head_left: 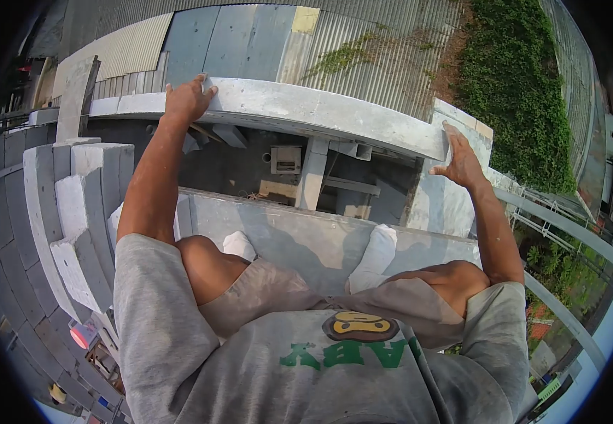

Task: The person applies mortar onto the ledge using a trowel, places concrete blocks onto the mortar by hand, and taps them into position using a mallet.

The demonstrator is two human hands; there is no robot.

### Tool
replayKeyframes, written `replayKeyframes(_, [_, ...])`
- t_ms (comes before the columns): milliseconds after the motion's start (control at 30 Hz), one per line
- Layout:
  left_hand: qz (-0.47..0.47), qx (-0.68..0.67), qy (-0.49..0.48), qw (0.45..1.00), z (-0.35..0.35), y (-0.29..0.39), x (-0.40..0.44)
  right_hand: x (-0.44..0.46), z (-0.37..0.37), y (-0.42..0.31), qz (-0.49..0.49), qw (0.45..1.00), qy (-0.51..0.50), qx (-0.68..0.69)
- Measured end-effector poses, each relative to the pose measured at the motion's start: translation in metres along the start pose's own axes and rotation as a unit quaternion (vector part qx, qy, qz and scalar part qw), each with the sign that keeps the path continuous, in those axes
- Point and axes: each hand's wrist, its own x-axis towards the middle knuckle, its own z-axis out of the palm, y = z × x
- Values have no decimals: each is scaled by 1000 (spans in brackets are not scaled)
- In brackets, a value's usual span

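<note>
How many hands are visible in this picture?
2: the left hand on the long white beam, left of centre; the right hand at the beam's right end. I see no others clearly.

Dense green foliage [518,92] grows beside weathered corrugated roofing [391,81], with bluish panels [232,42] farther left.

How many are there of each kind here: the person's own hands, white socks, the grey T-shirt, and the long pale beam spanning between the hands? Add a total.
Hands: 2, left hand and right hand
White socks: 2
Grey T-shirt: 1
Long pale beam: 1
Total: 6
</note>
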Motion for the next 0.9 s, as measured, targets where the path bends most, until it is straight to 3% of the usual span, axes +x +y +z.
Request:
replayKeyframes(133, [0,6,9,1000,5,-3,-1,-15,-12,-16,-42,987,132,-76])
replayKeyframes(200, [1,8,14,1000,8,-3,-1,-28,-10,-19,-110,971,202,-57])
replayKeyframes(267, [5,8,23,1000,9,-4,0,-49,-3,-32,21,997,77,12])
replayKeyframes(367, [5,23,16,1000,9,-4,-1,-65,37,-20,128,991,14,37])
replayKeyframes(467, [8,35,21,999,9,-5,-2,-58,83,13,187,966,75,159])
replayKeyframes(500, [14,32,31,999,15,-9,-1,-52,80,14,228,943,37,241])
replayKeyframes(700, [12,9,3,1000,11,-6,5,-18,117,35,140,944,143,261])
replayKeyframes(800, [17,16,5,1000,18,-14,8,-5,132,33,142,908,104,380])
replayKeyframes(867, [14,17,-15,1000,8,-14,5,4,126,17,179,829,52,527])
replayKeyframes(900, [1,28,-17,999,1,-7,2,8,126,20,179,840,42,510])
